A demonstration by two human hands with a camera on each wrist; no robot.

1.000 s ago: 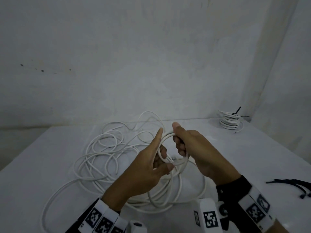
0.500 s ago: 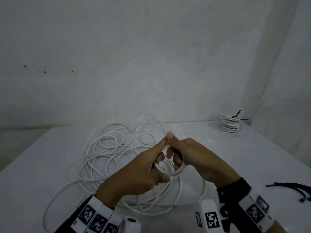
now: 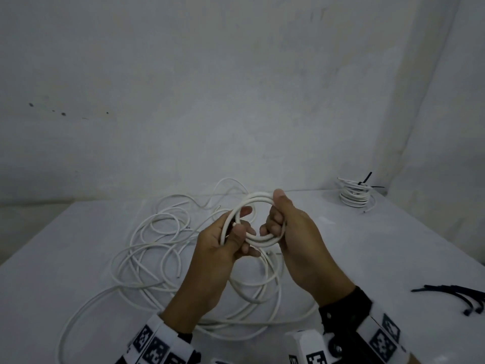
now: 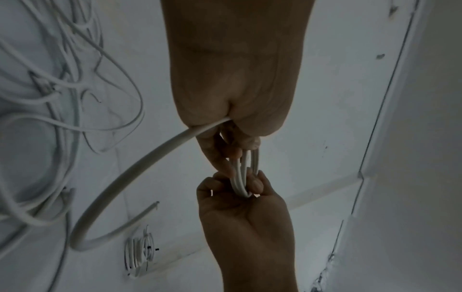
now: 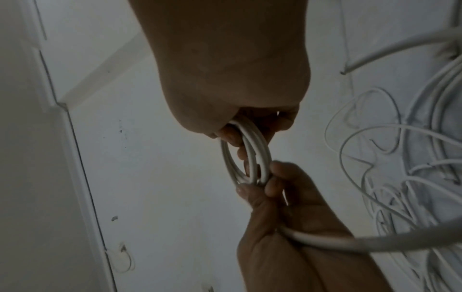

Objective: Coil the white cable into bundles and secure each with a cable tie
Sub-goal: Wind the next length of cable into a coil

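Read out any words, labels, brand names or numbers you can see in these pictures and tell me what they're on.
There are none to read.
The white wrist bands carry only black-and-white square code patterns, no letters or digits.
The white cable, held by the left hand and the right hand, shows no print.
The black cable ties show no marking.

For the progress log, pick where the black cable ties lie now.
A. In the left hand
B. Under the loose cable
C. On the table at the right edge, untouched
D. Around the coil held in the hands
C: the black cable ties lie on the table at the right edge, apart from both hands.
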